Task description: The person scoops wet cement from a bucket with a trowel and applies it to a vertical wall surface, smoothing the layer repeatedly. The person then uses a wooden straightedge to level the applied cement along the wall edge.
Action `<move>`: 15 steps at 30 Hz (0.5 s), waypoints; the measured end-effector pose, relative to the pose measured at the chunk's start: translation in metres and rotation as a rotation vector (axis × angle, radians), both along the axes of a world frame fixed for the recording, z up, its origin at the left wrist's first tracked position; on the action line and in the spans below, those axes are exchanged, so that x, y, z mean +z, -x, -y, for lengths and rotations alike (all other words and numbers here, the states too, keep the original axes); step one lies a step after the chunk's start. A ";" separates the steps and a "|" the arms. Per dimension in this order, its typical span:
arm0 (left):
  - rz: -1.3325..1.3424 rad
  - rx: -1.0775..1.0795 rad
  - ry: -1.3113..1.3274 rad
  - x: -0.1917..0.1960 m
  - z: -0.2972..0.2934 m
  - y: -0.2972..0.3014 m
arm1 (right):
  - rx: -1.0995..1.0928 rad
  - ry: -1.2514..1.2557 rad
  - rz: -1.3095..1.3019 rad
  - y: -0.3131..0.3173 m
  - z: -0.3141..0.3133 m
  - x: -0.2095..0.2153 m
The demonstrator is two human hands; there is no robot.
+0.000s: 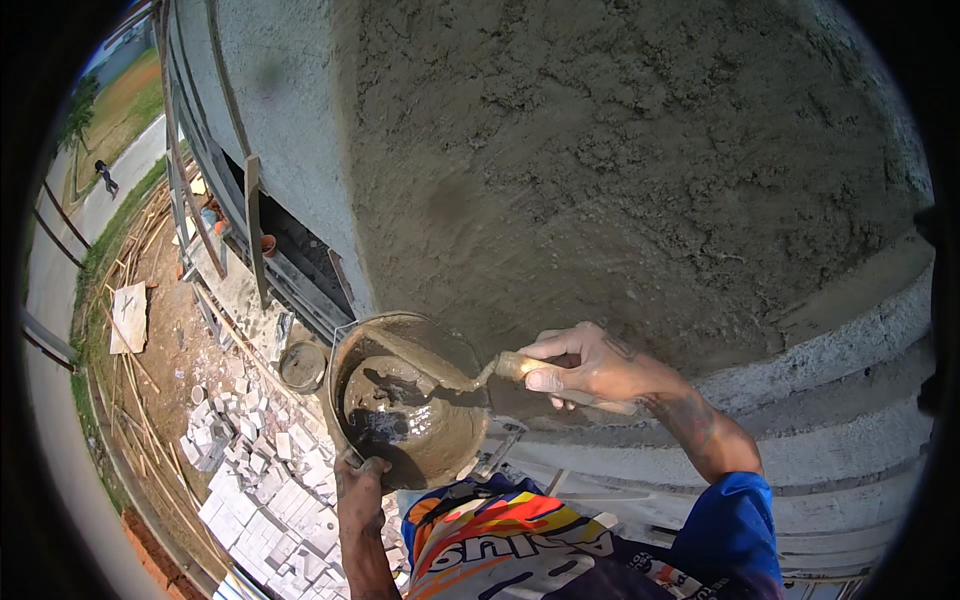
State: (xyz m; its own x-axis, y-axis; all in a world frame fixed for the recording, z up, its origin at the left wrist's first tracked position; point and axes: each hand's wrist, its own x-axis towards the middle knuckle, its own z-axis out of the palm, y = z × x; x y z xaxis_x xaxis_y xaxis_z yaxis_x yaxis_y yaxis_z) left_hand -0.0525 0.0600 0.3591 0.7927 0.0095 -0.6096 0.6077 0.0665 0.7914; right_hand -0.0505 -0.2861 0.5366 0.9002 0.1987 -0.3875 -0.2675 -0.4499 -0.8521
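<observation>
My left hand (360,487) grips the near left rim of a round bucket (462,435), thumb over the edge. Wet grey mortar (385,395) with a shiny, watery patch lies in its bottom. My right hand (590,368) is closed round the wooden handle of a trowel (430,372). The trowel's mortar-coated blade reaches over the bucket's opening, and its shadow falls on the mortar inside. Right behind the bucket rises a wall (620,180) coated in fresh mortar, smoother low down and rough higher up.
A paler wall strip (290,120) borders the mortar on the left. Below left, a smaller bucket (302,366) stands near a heap of broken white blocks (265,470). Wooden poles (130,400) lie on the ground. A distant person (105,177) is on the road.
</observation>
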 end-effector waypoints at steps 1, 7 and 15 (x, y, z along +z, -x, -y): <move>0.016 0.010 -0.008 -0.004 -0.001 0.001 | -0.136 0.054 -0.009 0.000 0.007 0.013; -0.013 -0.021 -0.039 -0.001 0.002 0.004 | -0.677 0.333 0.523 0.066 0.025 0.114; 0.205 -0.158 -0.087 0.013 0.028 0.003 | 0.001 0.861 0.624 0.049 -0.032 0.002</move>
